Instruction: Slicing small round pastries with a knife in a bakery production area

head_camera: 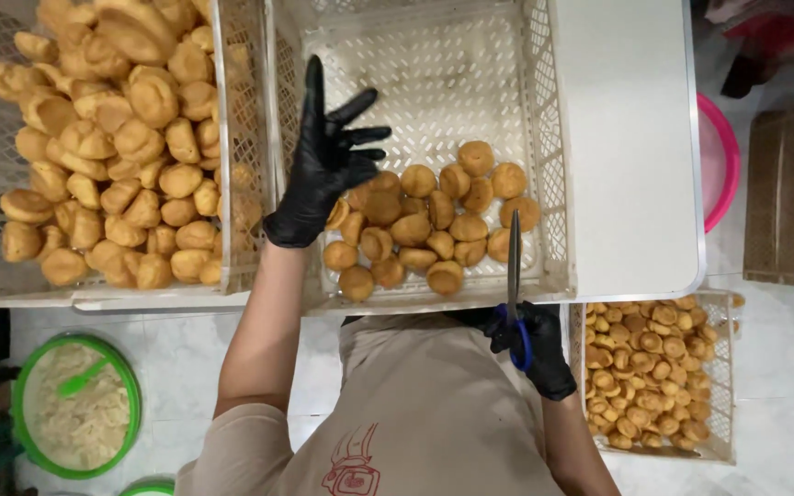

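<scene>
Nearest the lens: beige shirt (415,413) with a red print, seen from above. Right hand (535,349) in a black glove, wrapped round the blue handles of long steel scissors (515,276), blades together and pointing up over the near rim of the white perforated plastic crate (544,138). Left hand (328,165), also gloved in black, spread wide with fingers splayed, holding nothing, hovering just above the left edge of the heap of round golden-brown puff pastries (425,230) in that middle crate (whether the palm touches one cannot be told).

Judging by the pose: reaching-in stage, with a puff about to be picked and nothing cut yet. Next move likely calls for closing the empty fingers on a single puff near the heap's left edge, lifting it clear, then bringing it to the blades without crushing the shell.

Further out: second white crate (241,138) to the left, piled high with larger puffs; smaller basket of little round pastries (654,377) at lower right; green-rimmed bowl of pale shredded filling (75,404) on the tiled floor; pink basin (723,165) beyond the white tabletop (627,138).
</scene>
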